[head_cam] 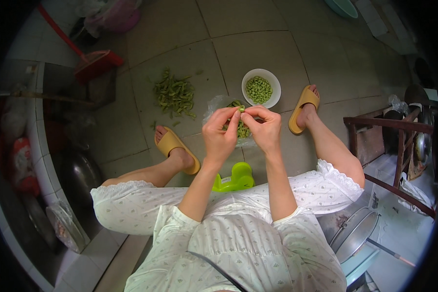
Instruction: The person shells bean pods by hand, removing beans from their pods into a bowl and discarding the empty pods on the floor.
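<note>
Between the fingertips of both hands is a green bean pod [242,108]. My left hand [221,126] pinches one side of it, and my right hand [264,126] pinches the other. Below the hands, partly hidden by them, a clear plastic bag [212,106] with green pods [244,130] in it lies on the floor. Just beyond my right hand stands a white bowl [276,95] holding shelled green beans [259,89]. A loose heap of pods or empty shells [174,94] lies on the tiles to the left.
A bright green plastic stool [237,179] shows between my legs. Yellow slippers [177,148] are on my feet. At the upper left is a red dustpan [96,64]. A dark wooden rack [387,124] and metal pots [356,233] stand at the right.
</note>
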A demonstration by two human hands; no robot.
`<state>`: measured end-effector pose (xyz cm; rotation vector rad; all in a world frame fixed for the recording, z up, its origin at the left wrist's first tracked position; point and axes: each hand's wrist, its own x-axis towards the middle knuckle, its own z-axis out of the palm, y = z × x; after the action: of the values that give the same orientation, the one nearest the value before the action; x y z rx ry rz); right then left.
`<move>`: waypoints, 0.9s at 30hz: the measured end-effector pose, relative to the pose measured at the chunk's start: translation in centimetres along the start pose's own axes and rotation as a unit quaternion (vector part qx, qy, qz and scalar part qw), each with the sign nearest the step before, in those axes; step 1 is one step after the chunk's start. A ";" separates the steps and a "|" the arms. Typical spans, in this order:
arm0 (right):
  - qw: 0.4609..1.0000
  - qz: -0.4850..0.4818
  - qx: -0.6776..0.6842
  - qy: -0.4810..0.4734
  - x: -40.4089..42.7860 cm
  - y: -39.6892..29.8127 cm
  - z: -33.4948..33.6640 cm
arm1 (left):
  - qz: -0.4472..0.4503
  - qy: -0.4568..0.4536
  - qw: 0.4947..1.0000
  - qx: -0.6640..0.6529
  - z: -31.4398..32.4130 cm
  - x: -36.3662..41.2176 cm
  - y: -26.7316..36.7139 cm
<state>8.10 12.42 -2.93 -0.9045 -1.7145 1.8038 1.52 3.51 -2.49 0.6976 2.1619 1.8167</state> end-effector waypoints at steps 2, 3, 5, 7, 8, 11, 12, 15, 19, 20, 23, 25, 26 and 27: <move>1.000 -0.006 -0.002 0.014 0.0 0.1 0.2 | 0.013 0.005 1.000 0.014 0.3 -0.1 0.0; 1.000 -0.012 -0.004 0.028 0.1 0.1 0.3 | 0.027 0.006 0.999 0.030 0.4 -0.1 -0.2; 0.999 -0.005 -0.010 0.050 0.2 0.6 0.3 | 0.041 0.007 0.998 0.047 0.8 -0.2 -0.6; 0.997 0.001 -0.016 0.072 0.6 1.1 0.3 | 0.093 0.007 0.991 0.095 1.2 0.0 -1.1; 0.996 0.002 -0.018 0.086 0.8 1.4 0.2 | 0.093 0.007 0.991 0.095 1.5 0.1 -1.3; 0.993 0.000 -0.030 0.112 1.4 1.3 0.0 | 0.117 0.000 0.988 0.096 2.2 0.7 -1.4; 0.992 -0.003 -0.040 0.122 1.6 1.4 0.0 | 0.073 -0.005 0.994 0.086 2.3 0.9 -1.2; 0.990 -0.016 -0.047 0.129 2.4 2.0 -0.3 | -0.019 -0.031 0.998 0.051 2.7 2.0 -1.9; 0.993 0.020 0.009 0.112 3.8 2.8 -1.6 | -0.138 -0.099 0.983 -0.072 3.5 4.1 -3.5; 0.992 0.057 0.055 0.102 4.1 2.8 -1.8 | -0.151 -0.120 0.977 -0.094 3.6 4.7 -3.9; 0.983 0.113 0.116 0.083 5.1 3.5 -2.9 | -0.200 -0.173 0.955 -0.131 3.9 5.9 -4.6; 0.969 0.164 0.183 0.039 5.6 4.0 -3.7 | -0.226 -0.199 0.942 -0.147 3.8 6.9 -4.6; 0.968 0.165 0.183 0.042 5.8 4.3 -4.1 | -0.252 -0.228 0.925 -0.170 3.7 7.3 -4.7; 0.956 0.186 0.224 0.023 6.0 4.6 -4.4 | -0.277 -0.257 0.906 -0.192 3.6 7.8 -4.5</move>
<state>7.79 19.39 -8.22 -1.1018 -1.0773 2.2662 -4.39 9.94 -6.62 0.3561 1.4083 1.4688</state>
